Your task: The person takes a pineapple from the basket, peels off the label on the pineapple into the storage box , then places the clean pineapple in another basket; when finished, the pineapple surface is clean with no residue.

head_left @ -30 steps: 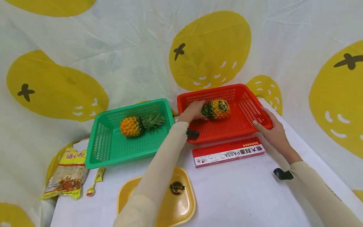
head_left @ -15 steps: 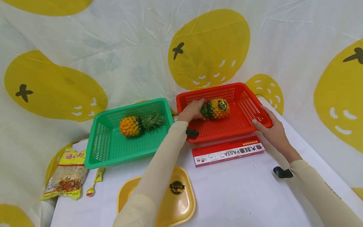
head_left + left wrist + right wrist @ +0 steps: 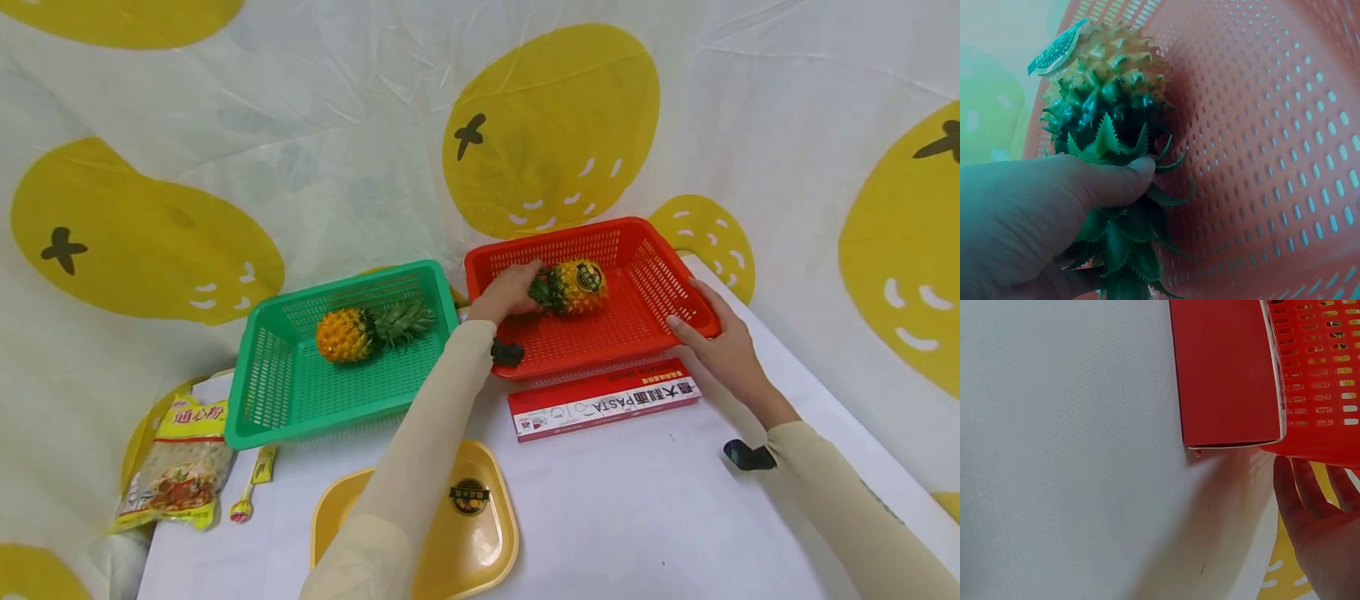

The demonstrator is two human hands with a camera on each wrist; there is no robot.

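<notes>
Head view: left hand pinches one of two pineapples, right hand grips one of two baskets.

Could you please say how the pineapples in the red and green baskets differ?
The left hand grips the red-basket pineapple by its crown; no hand touches the green-basket pineapple. The red-basket pineapple's crown points left in the head view, the green-basket pineapple's right. The red-basket pineapple shows a dark sticker; none shows on the green-basket pineapple. Both lie on their sides.
</notes>
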